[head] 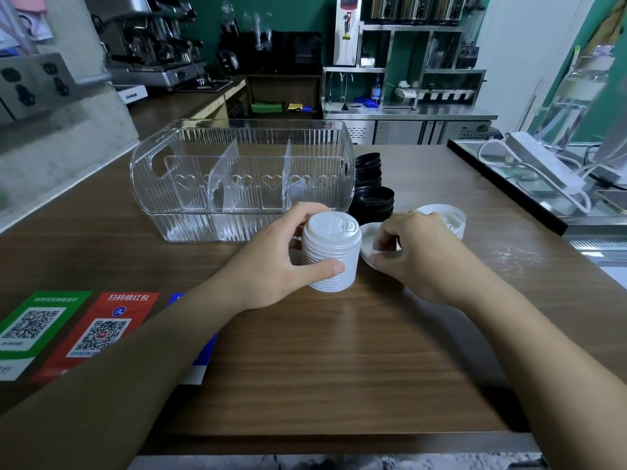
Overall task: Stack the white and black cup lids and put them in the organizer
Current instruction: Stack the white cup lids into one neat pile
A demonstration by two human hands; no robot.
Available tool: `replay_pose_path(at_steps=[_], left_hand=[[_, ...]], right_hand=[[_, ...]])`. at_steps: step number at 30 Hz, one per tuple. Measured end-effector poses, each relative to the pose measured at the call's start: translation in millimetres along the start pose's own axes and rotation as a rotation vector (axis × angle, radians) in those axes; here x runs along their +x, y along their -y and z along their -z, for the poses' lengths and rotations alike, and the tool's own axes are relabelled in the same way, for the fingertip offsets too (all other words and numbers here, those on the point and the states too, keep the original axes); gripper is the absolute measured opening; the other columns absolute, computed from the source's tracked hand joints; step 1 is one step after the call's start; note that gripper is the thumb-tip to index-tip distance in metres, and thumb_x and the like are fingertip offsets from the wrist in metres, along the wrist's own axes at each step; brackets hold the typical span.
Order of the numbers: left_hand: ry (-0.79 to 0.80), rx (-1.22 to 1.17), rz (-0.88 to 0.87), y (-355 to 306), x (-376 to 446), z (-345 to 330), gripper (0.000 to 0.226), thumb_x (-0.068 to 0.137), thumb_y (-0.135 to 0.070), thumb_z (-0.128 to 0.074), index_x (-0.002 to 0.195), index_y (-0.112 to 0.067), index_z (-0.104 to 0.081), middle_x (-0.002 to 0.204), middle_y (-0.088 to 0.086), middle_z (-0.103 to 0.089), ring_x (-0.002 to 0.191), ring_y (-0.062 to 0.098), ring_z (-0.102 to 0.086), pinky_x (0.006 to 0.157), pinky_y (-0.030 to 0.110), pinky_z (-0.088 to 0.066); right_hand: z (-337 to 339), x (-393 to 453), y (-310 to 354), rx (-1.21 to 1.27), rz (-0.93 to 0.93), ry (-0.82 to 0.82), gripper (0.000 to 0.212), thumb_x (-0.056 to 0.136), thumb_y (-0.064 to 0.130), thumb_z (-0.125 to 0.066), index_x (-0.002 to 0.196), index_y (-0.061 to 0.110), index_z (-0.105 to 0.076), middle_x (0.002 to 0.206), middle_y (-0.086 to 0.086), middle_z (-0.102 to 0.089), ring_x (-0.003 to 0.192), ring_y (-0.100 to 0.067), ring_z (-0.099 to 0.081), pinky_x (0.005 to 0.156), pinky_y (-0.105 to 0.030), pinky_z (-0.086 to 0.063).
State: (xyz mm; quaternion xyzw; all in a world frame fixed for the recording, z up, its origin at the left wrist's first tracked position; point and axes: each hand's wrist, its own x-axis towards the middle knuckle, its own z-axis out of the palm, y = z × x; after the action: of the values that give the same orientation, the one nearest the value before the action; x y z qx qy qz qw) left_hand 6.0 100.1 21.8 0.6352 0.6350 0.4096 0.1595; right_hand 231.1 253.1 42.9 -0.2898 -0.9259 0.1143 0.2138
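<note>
My left hand [281,252] grips a tall stack of white cup lids [330,252] that stands on the wooden counter. Just to its right, my right hand [414,252] pinches the rim of a single white lid [369,237] lying on the counter. More white lids [448,217] sit behind that hand, partly hidden by it. Black lids [371,193] are piled in two stacks beside the right end of the clear ribbed organizer [237,157], which has three compartments with nothing visible inside.
Green, red and blue QR-code stickers [68,330] lie on the counter at the left. A raised ledge with a white power strip [543,164] and cables runs along the right. An espresso machine [156,39] and steel shelves stand behind.
</note>
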Motion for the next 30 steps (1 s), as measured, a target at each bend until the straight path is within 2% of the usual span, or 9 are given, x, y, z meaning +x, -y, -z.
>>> replay_pose_path(at_steps=[2,5,9,14,18,22,24,27,30], left_hand=[[0.001,0.004,0.008,-0.1,0.0,0.6,0.070,0.093,-0.045,-0.094,0.152,-0.038,-0.056,0.148,-0.021,-0.069,0.144,0.005,-0.062,0.125,0.044,-0.050],[0.001,0.008,0.005,-0.4,-0.2,0.6,0.070,0.094,-0.045,-0.094,0.152,-0.039,-0.057,0.148,-0.021,-0.069,0.144,0.005,-0.063,0.125,0.045,-0.050],[-0.009,0.005,0.004,-0.3,0.2,0.1,0.071,0.093,-0.044,-0.095,0.152,-0.039,-0.056,0.148,-0.021,-0.069,0.143,0.005,-0.064,0.125,0.046,-0.051],[-0.027,0.032,0.007,0.0,-0.7,0.4,0.085,0.088,-0.059,-0.094,0.160,-0.044,-0.051,0.154,-0.025,-0.065,0.148,0.000,-0.059,0.128,0.044,-0.048],[-0.127,0.019,-0.033,-6.2,-2.6,-0.6,0.087,0.088,-0.058,-0.092,0.163,-0.037,-0.053,0.157,-0.020,-0.064,0.147,-0.003,-0.059,0.126,0.041,-0.050],[-0.227,0.011,-0.126,-10.1,-2.4,-2.1,0.091,0.090,-0.044,-0.096,0.168,-0.027,-0.050,0.158,-0.011,-0.065,0.150,0.008,-0.061,0.125,0.044,-0.051],[-0.233,0.020,-0.161,-13.3,-2.3,-3.5,0.097,0.090,-0.038,-0.098,0.172,-0.027,-0.046,0.161,-0.011,-0.062,0.154,0.011,-0.057,0.126,0.045,-0.049],[-0.218,0.036,-0.212,-16.8,-3.2,-6.1,0.104,0.087,-0.029,-0.102,0.173,-0.026,-0.045,0.165,-0.015,-0.059,0.157,0.014,-0.054,0.128,0.047,-0.047],[-0.225,0.046,-0.230,-19.8,-4.0,-8.2,0.102,0.086,-0.030,-0.102,0.172,-0.027,-0.047,0.165,-0.015,-0.058,0.157,0.014,-0.054,0.129,0.044,-0.045]], right_hand=[[-0.4,-1.2,1.6,0.029,0.008,0.001,0.037,0.091,0.028,-0.082,0.069,0.036,-0.055,0.075,0.018,-0.061,0.072,-0.004,-0.052,0.083,-0.037,-0.037],[2.2,-1.7,-0.9,0.149,-0.021,-0.046,0.026,0.088,0.027,-0.087,0.072,0.029,-0.067,0.073,0.013,-0.066,0.072,-0.011,-0.056,0.079,-0.029,-0.035],[10.4,-0.7,-0.6,0.234,-0.039,-0.219,0.019,0.091,0.027,-0.088,0.079,0.024,-0.073,0.075,0.012,-0.068,0.075,-0.010,-0.060,0.067,-0.014,-0.040],[18.6,0.8,1.7,0.474,-0.059,-0.368,0.031,0.103,0.040,-0.076,0.086,0.015,-0.067,0.076,-0.004,-0.067,0.065,-0.010,-0.054,0.065,-0.035,-0.045],[22.6,0.8,4.4,0.756,-0.046,-0.434,0.022,0.108,0.024,-0.072,0.095,0.007,-0.070,0.081,0.001,-0.073,0.074,-0.012,-0.063,0.074,-0.033,-0.052],[22.2,1.9,7.1,1.012,-0.105,-0.383,0.010,0.109,0.021,-0.070,0.111,0.013,-0.077,0.088,-0.005,-0.076,0.077,-0.022,-0.060,0.071,-0.028,-0.053],[19.6,2.7,9.5,1.112,-0.122,-0.324,0.012,0.108,0.018,-0.070,0.115,0.013,-0.078,0.093,-0.011,-0.075,0.082,-0.027,-0.057,0.071,-0.027,-0.053],[14.1,2.5,14.6,1.200,-0.096,-0.230,0.018,0.108,0.017,-0.069,0.121,0.008,-0.078,0.100,-0.023,-0.070,0.088,-0.032,-0.052,0.074,-0.033,-0.052],[8.5,1.6,19.2,1.244,-0.064,-0.142,0.019,0.109,0.018,-0.068,0.122,0.007,-0.077,0.102,-0.028,-0.065,0.090,-0.034,-0.049,0.078,-0.038,-0.051]])
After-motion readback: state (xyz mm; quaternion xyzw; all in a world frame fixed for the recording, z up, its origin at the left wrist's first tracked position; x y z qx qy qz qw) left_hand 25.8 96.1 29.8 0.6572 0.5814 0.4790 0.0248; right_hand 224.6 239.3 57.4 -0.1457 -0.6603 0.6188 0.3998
